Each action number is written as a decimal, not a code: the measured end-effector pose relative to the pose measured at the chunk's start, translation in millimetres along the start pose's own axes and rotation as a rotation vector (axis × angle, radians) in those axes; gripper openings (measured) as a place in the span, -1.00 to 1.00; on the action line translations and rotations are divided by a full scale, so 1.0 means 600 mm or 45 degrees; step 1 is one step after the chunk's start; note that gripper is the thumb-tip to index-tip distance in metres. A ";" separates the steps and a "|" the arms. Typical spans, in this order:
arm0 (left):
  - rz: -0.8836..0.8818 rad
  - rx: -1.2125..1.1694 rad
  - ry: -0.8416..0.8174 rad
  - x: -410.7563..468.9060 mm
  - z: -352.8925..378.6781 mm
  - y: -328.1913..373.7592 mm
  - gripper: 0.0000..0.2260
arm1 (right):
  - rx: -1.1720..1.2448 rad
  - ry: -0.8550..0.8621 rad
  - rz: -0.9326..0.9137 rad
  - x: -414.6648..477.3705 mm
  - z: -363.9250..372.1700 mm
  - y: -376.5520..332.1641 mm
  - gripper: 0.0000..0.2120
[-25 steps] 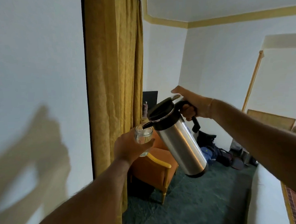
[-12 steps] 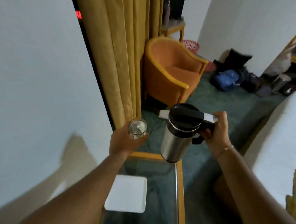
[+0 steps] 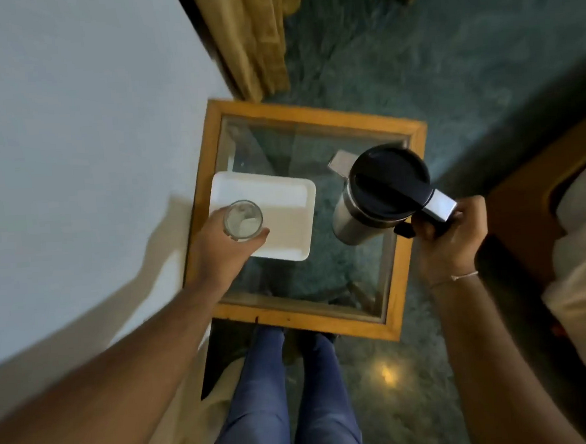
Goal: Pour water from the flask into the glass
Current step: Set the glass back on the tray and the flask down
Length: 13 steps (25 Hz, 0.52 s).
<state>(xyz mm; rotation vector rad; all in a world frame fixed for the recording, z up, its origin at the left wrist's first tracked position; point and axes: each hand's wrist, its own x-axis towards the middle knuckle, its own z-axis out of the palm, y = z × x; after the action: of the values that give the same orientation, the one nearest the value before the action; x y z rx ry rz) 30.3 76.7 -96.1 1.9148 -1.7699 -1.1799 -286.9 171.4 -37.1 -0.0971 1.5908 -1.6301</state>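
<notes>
I look straight down at a small glass-topped table. My left hand [image 3: 223, 252] grips a clear glass [image 3: 242, 219], upright, with water in it, held over the left edge of a white tray [image 3: 283, 201]. My right hand [image 3: 445, 236] is closed on the black handle of a steel flask [image 3: 369, 203] with a black lid. The flask is upright over the right side of the table, its spout pointing up-left, away from the glass. Glass and flask are well apart.
The table has a wooden frame [image 3: 311, 318] and stands on green carpet against a white wall [image 3: 73, 132] on the left. A yellow curtain [image 3: 256, 35] hangs beyond it. My legs in blue jeans [image 3: 278, 394] are below. A bed edge [image 3: 579, 273] lies right.
The flask went from tilted at the glass to upright and moved away to the right. Both hands came down over the table as my view swung downward.
</notes>
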 end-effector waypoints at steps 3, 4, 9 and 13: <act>0.004 -0.002 0.019 0.024 0.058 -0.058 -0.39 | -0.210 0.004 -0.134 0.006 -0.032 0.060 -0.60; 0.010 -0.011 0.015 0.030 0.074 -0.070 -0.36 | -0.192 0.017 -0.136 0.009 -0.041 0.074 -0.57; 0.072 -0.045 0.047 0.041 0.132 -0.093 -0.35 | -0.163 -0.004 -0.158 0.019 -0.068 0.124 -0.41; 0.055 0.064 0.048 0.048 0.158 -0.102 -0.37 | -0.224 -0.064 -0.233 0.015 -0.069 0.139 -0.31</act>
<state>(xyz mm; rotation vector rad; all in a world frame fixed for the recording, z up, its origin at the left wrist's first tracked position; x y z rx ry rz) 3.2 92.8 -207.9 1.9035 -1.8282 -1.0874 -275.5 211.5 -120.8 -0.3829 1.7254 -1.6070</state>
